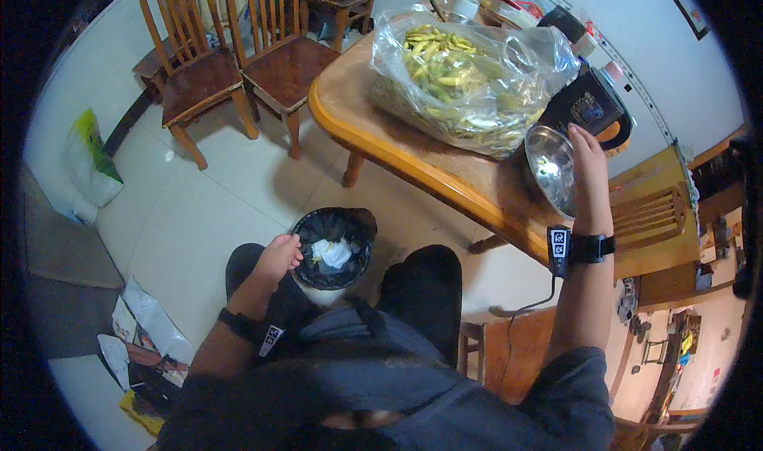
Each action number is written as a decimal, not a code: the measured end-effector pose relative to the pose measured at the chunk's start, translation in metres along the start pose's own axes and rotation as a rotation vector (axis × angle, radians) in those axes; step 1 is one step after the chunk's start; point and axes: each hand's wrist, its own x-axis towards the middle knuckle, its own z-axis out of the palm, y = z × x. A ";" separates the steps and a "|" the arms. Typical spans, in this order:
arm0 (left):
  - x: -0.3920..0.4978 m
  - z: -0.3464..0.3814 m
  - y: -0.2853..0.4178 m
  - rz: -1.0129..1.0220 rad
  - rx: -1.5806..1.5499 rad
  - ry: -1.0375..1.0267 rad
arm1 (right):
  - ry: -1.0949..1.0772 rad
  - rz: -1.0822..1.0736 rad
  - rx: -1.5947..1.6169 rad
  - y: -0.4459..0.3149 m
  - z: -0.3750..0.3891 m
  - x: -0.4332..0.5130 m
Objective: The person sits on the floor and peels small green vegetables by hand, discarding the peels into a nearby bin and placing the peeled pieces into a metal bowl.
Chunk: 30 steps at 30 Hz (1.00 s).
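Note:
My left hand (pixel 279 259), fingers curled, is at the left rim of a small waste bin (pixel 304 279) lined with a black bag. Whether it pinches something is too small to tell. White crumpled tissue (pixel 331 253) and a few yellowish scraps lie inside the bin, which stands between my knees. On the table's near right part is a stainless steel bowl (pixel 551 180) with a few small pale green pieces in it. My right hand (pixel 587 156) covers the bowl's right rim, its fingers together; its grip is hidden. Beside the bowl, a clear plastic bag (pixel 471 123) bulges with green bean pods (pixel 438 63).
The wooden table (pixel 417 177) has a rounded edge and bears a black box (pixel 587 102) and a white cup (pixel 464 5). Two wooden chairs (pixel 199 87) stand beyond it. A cable (pixel 530 311) hangs from my right wrist device. Bags and papers (pixel 149 320) lie at left.

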 end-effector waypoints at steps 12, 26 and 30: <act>-0.009 -0.006 0.002 0.097 -0.048 0.003 | -0.451 -0.734 -0.975 -0.137 0.175 0.042; -0.027 -0.021 0.005 0.156 -0.089 0.022 | -0.128 -0.653 -0.812 -0.116 0.176 0.033; -0.026 -0.007 0.015 0.208 -0.044 0.003 | -0.229 -0.602 -0.874 -0.119 0.157 0.024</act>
